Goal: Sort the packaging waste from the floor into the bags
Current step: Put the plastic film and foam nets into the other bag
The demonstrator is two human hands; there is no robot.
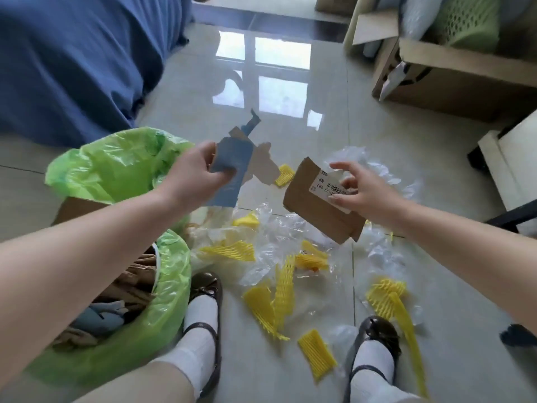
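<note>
1. A glossy pale tiled floor [290, 146] carries everything and mirrors a bright window near its far edge.
2. A blue draped cloth [72, 62] covers the far left corner; open brown cardboard boxes [453, 77] stand along the far right edge.
3. Two green plastic bags sit at the left edge: the far green bag [116, 164] looks crumpled and open, and the near green bag [168, 289] holds brown and blue cardboard scraps.
4. Yellow foam net pieces [279, 298] and clear crumpled plastic film [374, 170] lie scattered over the middle of the floor, between the bags and the person's two dark shoes with white socks.
5. The left hand [197, 175] is raised off the floor just beside the far bag; its fingers [223, 175] are curled round a torn blue-faced cardboard piece [232, 173].
6. The right hand [357, 193] is raised over the clear film; its fingers [343, 167] are spread wide, with thumb and fingertips touching a brown cardboard flap with a white printed label [316, 205].
7. Whether that flap is gripped or only touched, I cannot tell.
</note>
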